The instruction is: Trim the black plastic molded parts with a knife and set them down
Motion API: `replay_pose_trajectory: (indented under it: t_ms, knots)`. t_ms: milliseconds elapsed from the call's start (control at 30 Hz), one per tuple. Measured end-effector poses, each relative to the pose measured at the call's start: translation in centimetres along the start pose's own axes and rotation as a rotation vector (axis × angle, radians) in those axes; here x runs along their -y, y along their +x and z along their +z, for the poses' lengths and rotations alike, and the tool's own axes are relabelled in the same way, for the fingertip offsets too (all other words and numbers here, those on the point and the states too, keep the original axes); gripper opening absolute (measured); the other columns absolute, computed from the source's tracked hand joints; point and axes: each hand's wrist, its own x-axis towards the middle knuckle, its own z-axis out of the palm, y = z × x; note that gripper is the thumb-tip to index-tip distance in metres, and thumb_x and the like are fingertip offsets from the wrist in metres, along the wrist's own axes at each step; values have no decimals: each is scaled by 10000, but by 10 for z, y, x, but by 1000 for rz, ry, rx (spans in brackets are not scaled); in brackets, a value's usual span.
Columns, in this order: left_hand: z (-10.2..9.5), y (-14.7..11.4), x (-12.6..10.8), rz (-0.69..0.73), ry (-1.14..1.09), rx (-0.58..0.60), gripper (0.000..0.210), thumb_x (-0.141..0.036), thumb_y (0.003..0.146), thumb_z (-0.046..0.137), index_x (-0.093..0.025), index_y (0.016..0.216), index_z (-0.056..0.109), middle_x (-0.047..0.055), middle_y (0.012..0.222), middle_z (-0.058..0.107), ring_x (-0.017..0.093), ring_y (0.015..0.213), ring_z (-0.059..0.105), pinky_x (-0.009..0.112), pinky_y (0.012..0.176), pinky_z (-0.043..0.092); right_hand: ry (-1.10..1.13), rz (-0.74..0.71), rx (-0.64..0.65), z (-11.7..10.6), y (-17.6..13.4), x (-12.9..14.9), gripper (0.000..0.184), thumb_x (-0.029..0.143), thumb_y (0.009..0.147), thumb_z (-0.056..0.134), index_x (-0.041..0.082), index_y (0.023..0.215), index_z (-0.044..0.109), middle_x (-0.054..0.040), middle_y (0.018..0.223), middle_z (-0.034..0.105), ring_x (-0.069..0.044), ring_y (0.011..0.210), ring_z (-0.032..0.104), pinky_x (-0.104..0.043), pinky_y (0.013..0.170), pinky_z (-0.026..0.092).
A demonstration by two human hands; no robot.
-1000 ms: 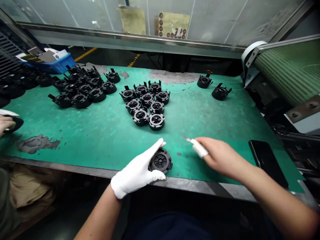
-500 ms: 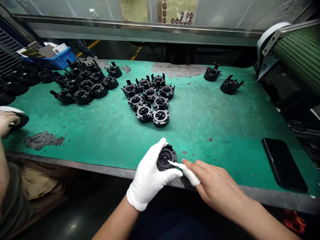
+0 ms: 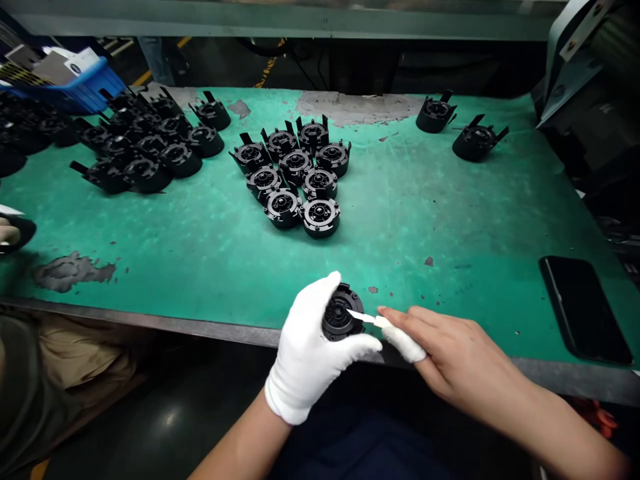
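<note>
My left hand (image 3: 311, 347), in a white glove, is closed around a round black plastic housing (image 3: 341, 312) near the bench's front edge. The housing's ribbed inner face is turned up towards me. My right hand (image 3: 445, 340) is bare except for a white covering on the thumb, and it grips a small knife (image 3: 367, 319) with a pale pointed blade. The blade lies over the housing's face; whether its tip touches cannot be made out. Beyond my hands stands a group of similar black housings (image 3: 320, 213) with upright tabs.
The green bench top (image 3: 400, 220) has worn grey patches. More housings (image 3: 145, 167) cluster at left, and two (image 3: 477, 140) stand at back right. A phone (image 3: 585, 310) lies at right. A blue bin (image 3: 95, 83) stands back left. Another person's hand (image 3: 7, 233) shows at the left edge.
The camera view has tilted downward, moving the bench upward in the picture. My hands keep hold of the housing and knife, with the blade still over the housing's face.
</note>
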Motion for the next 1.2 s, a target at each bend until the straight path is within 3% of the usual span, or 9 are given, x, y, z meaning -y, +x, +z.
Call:
replay_pose_trajectory:
  t_ms: [133,367,700,1000,1200]
  knots:
    - [-2,5,-3,-21,-25,42,945,-544,650,890,-230,1429,457,114,1376,591,293,1278,593,462,1119,495,-21,38,48,-2,1,4,552,119,937,421,251,1468,503,-49,979,657,-224,813,677,-348,683,490]
    - [3,2,-3,16,-17,1,924,-538,660,886,-197,1413,472,121,1351,587,278,1277,580,435,1125,481,-69,113,28,0,-3,16,520,161,956,431,252,1461,519,-49,998,666,-228,790,680,-354,669,490]
    - [5,2,2,41,12,-9,958,-596,653,862,-229,1445,466,119,1382,610,307,1261,614,477,1094,516,-152,173,47,-2,-3,25,560,159,933,446,267,1479,506,-33,927,666,-229,720,661,-345,590,445]
    - [7,2,4,63,4,-16,920,-605,665,851,-215,1415,489,131,1356,626,311,1238,632,481,1067,533,-103,148,169,-12,5,15,612,120,907,485,295,1493,498,-36,993,699,-238,877,690,-344,728,493]
    - [7,1,6,56,-6,-8,939,-595,661,860,-224,1431,471,129,1358,621,315,1238,631,482,1070,532,-201,154,94,-6,0,20,621,111,895,489,267,1496,491,-32,930,665,-240,779,664,-345,631,471]
